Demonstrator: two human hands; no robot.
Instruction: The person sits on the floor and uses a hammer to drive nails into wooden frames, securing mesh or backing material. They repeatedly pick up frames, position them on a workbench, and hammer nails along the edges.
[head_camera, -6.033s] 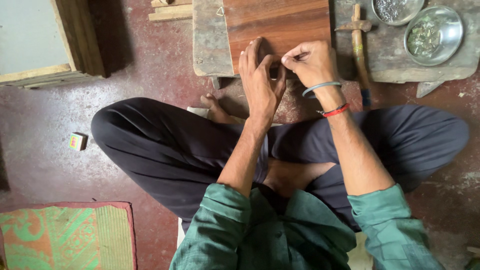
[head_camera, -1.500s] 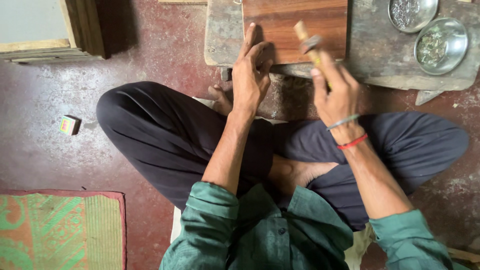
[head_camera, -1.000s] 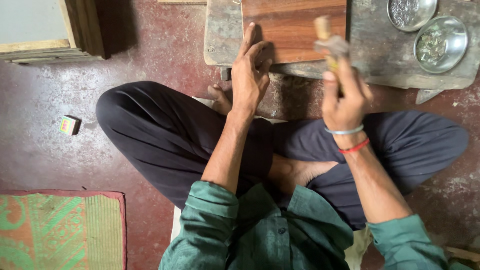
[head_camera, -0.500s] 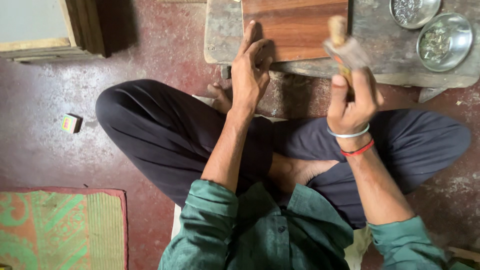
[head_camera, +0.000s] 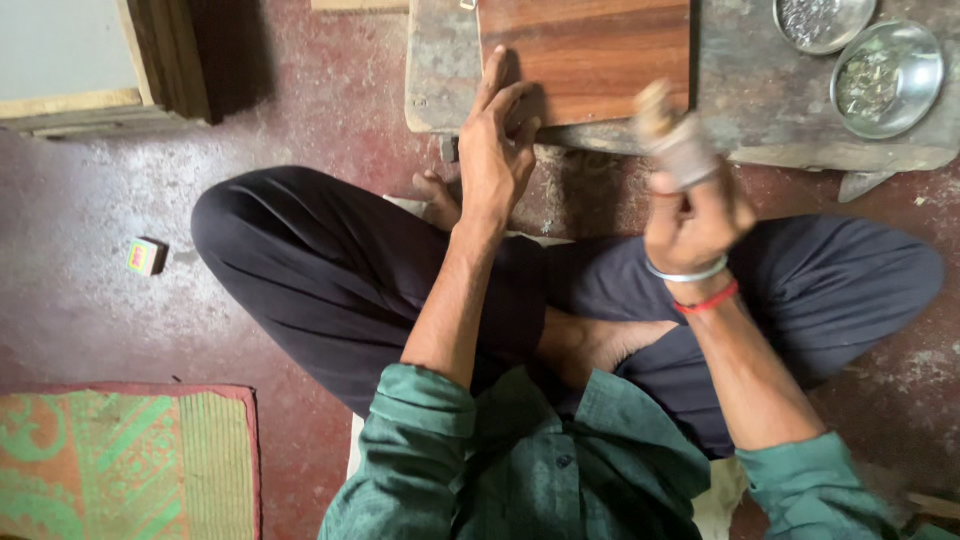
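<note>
- One hammer (head_camera: 672, 135), blurred, raised just above the near edge of one reddish wooden board (head_camera: 590, 55); gripped in the clenched right hand (head_camera: 695, 215)
- Left hand (head_camera: 492, 160) spread flat, fingers pressing the board's near left corner
- One low stone slab (head_camera: 760, 90) under the board; two metal bowls (head_camera: 885, 78) on its right
- One small box (head_camera: 146, 256) on the floor; one green mat (head_camera: 120, 460)

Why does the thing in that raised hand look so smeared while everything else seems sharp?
In the head view, the right hand and the hammer it grips are streaked by motion blur, so the tool's outline is soft. The left hand, flat on the wooden board, is crisp. Light is soft and even; a dim shadow lies under the bench edge, and the metal bowls show mild glare.
</note>
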